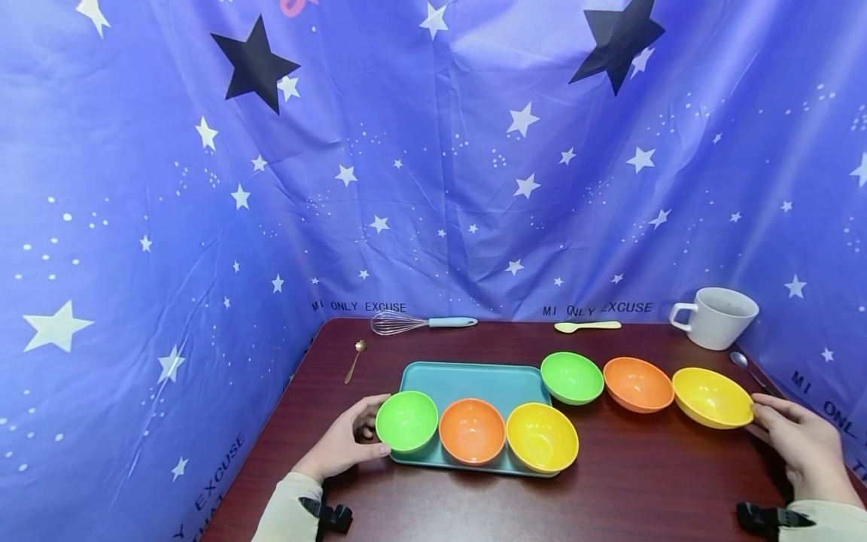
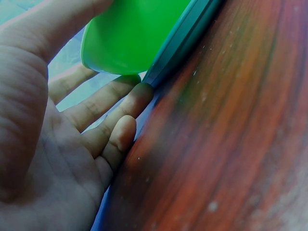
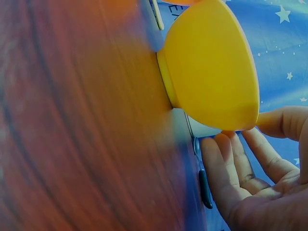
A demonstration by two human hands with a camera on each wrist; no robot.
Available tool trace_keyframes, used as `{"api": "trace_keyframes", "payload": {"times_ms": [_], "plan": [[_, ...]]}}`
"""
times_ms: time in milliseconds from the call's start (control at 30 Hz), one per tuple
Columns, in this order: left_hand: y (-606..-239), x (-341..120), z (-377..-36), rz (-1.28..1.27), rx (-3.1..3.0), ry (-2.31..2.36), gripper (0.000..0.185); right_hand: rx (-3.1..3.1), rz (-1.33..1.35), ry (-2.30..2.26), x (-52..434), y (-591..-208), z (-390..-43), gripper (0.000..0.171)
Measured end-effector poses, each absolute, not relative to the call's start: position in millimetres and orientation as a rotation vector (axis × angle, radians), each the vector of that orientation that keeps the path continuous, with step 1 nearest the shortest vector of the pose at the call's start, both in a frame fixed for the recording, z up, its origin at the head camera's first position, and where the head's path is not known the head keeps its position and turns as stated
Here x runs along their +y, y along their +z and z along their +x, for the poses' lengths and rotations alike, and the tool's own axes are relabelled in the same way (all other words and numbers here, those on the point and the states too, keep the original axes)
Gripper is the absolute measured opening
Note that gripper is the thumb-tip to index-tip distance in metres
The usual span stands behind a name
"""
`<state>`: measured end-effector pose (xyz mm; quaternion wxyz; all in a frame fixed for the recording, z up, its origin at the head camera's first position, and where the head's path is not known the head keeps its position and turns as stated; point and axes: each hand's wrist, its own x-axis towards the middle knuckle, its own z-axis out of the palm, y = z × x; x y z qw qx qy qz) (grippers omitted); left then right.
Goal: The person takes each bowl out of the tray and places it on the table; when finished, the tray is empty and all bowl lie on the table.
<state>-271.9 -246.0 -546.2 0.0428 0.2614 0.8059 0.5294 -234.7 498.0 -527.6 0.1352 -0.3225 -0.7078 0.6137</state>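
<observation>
On the teal tray a green bowl, an orange bowl and a yellow bowl line up along the near side. My left hand holds the left side of that green bowl, thumb in front and fingers behind; in the left wrist view the lower fingertips reach the tray's edge. Right of the tray stand a second green bowl, a second orange bowl and a second yellow bowl. My right hand pinches the latter's right rim, thumb above, other fingers lower.
Along the back lie a whisk and a pale yellow spoon. A small gold spoon lies at the left. In the far right corner stands a white mug, with a dark-handled spoon beside it. Starry cloth hangs behind the table.
</observation>
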Motion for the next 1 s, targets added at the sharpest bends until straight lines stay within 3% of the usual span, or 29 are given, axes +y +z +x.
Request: {"api": "trace_keyframes", "payload": {"times_ms": [233,567,667,867,1000], "plan": [[-548.9,-246.4,-272.0,0.821,2.454,1.618,0.081,-1.901,-0.881,1.754,477.4,-503.2,-225.5,0.023],[-548.5,-246.6,-274.7,0.825,2.469,1.615,0.082,-1.699,-0.788,1.711,443.7,-477.5,-227.4,0.026],[-548.1,-246.6,-274.3,0.821,2.469,1.612,0.082,-1.628,-0.627,1.772,428.9,-470.4,-227.6,0.026],[-547.5,-246.3,-273.4,0.810,2.467,1.618,0.082,-1.623,-0.027,1.977,399.2,-460.3,-224.5,0.026],[-547.2,-246.5,-273.4,0.808,2.471,1.615,0.082,-1.764,0.167,1.936,379.6,-456.2,-225.1,0.028]]}}
